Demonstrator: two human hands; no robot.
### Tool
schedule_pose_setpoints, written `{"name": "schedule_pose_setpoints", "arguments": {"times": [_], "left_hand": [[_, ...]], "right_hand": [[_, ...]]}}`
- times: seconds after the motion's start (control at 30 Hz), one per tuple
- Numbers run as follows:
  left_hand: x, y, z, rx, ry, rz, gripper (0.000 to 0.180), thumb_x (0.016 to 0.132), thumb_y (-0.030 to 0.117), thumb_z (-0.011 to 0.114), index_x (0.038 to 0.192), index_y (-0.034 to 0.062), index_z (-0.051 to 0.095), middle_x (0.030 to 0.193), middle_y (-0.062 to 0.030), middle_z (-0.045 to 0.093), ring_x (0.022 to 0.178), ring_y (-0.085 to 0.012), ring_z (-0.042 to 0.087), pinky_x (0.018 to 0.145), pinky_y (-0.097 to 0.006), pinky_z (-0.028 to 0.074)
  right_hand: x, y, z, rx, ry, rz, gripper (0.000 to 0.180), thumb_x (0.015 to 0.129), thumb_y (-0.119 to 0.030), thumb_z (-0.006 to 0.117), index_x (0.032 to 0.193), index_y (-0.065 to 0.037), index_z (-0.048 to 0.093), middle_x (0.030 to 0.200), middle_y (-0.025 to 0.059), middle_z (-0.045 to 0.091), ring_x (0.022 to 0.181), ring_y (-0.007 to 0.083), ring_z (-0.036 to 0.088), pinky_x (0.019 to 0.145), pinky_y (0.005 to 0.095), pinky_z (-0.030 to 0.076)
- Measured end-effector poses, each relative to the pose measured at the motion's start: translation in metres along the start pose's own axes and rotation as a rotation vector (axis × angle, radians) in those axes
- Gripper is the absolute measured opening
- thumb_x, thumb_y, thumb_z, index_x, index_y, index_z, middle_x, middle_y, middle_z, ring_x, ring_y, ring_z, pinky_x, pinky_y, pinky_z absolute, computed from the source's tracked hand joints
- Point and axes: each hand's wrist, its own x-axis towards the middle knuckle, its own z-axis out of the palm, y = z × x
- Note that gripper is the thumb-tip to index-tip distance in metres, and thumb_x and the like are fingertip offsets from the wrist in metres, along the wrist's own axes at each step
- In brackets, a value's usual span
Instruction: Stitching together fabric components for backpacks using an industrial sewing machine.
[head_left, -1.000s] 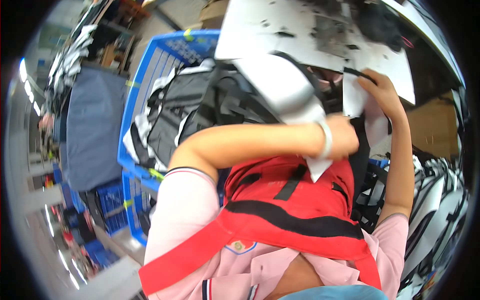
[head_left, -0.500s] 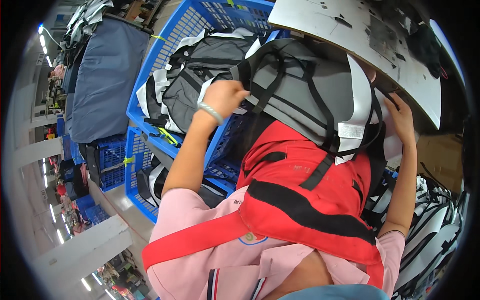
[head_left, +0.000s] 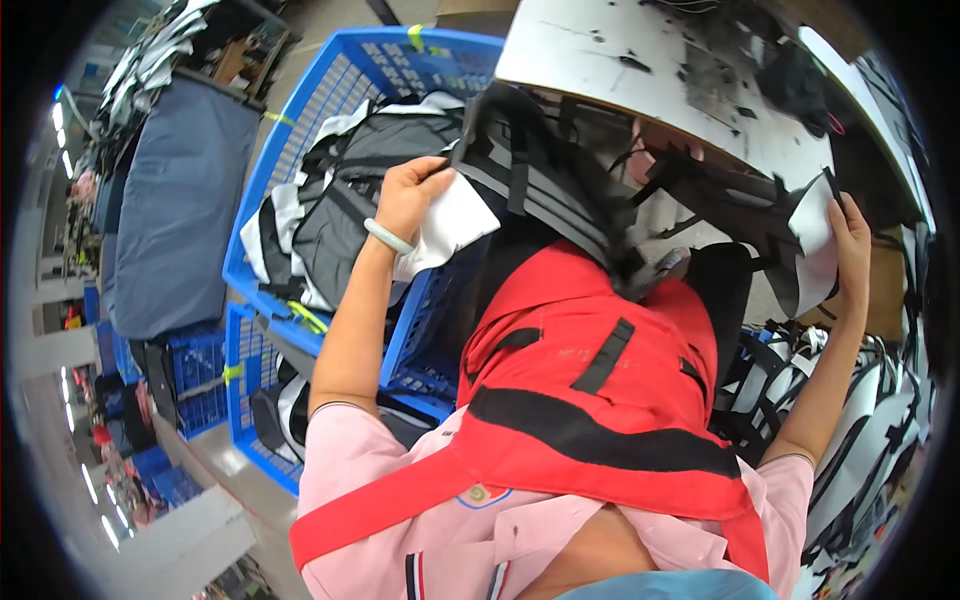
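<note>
Blue crate at left holds grey-black bags. Left hand closed on backpack's white flap above the crate; right hand grips its other white end under the white counter.

— What stands on the left?

— A blue crate with slatted walls, a second crate below it, and smaller blue bins further out. Beside the crates lies a dark blue-grey bundle.

— And above?

— A white worktable, scuffed with black marks, its edge curving across the top right.

— The floor?

— Pale concrete floor at the top edge. Bright strip lights glare at the lower left, by white shelving.
</note>
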Motion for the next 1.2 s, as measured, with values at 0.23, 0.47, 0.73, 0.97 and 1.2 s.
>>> {"name": "schedule_pose_setpoints", "arguments": {"times": [0.23, 0.47, 0.73, 0.97, 1.2], "left_hand": [[-0.010, 0.088, 0.187, 0.575, -0.676, 0.630, 0.014, 0.080, 0.010, 0.065, 0.089, -0.0008, 0.066, 0.081, -0.0155, 0.065, 0.074, -0.0274, 0.064, 0.067, -0.034, 0.050], [-0.048, 0.120, 0.255, 0.329, -1.121, 0.732, 0.011, 0.078, 0.007, 0.065, 0.086, 0.0007, 0.063, 0.077, -0.0149, 0.061, 0.074, -0.0322, 0.061, 0.063, -0.038, 0.048], [0.011, 0.148, 0.244, 0.325, -0.952, 0.176, 0.018, 0.082, 0.011, 0.069, 0.094, -0.0030, 0.067, 0.081, -0.0017, 0.065, 0.074, -0.0064, 0.057, 0.067, -0.022, 0.046], [0.065, 0.157, 0.249, 0.332, -0.939, 0.047, 0.023, 0.085, 0.017, 0.069, 0.099, -0.0015, 0.068, 0.083, -0.0012, 0.066, 0.075, -0.0063, 0.057, 0.069, -0.021, 0.047], [0.100, 0.156, 0.269, 0.491, -0.806, 0.259, 0.025, 0.083, 0.015, 0.069, 0.099, -0.0034, 0.068, 0.085, -0.0042, 0.067, 0.077, -0.0092, 0.058, 0.072, -0.023, 0.047]], "right_hand": [[-0.105, -0.148, 0.069, -0.381, -0.588, -0.474, 0.027, 0.055, -0.001, 0.073, 0.080, -0.004, 0.062, 0.090, 0.0069, 0.053, 0.084, 0.0206, 0.057, 0.072, 0.0313, 0.047], [-0.086, -0.150, 0.050, -0.451, -1.012, -0.739, 0.020, 0.067, -0.026, 0.077, 0.081, -0.012, 0.071, 0.121, 0.0110, 0.057, 0.116, 0.0295, 0.051, 0.104, 0.0487, 0.028], [-0.055, -0.096, 0.059, -0.541, -0.578, -0.611, 0.017, 0.072, -0.016, 0.072, 0.082, -0.002, 0.069, 0.100, 0.0068, 0.058, 0.102, 0.0277, 0.053, 0.093, 0.0349, 0.039], [-0.036, -0.104, 0.033, -0.325, -0.577, -0.308, 0.018, 0.073, -0.011, 0.070, 0.081, 0.004, 0.065, 0.074, 0.0071, 0.049, 0.071, 0.0200, 0.048, 0.062, 0.0318, 0.039], [0.000, -0.102, 0.022, -0.375, -0.544, -0.323, 0.026, 0.076, -0.019, 0.069, 0.083, 0.005, 0.064, 0.075, 0.0066, 0.051, 0.074, 0.0211, 0.050, 0.068, 0.0314, 0.039]]}}
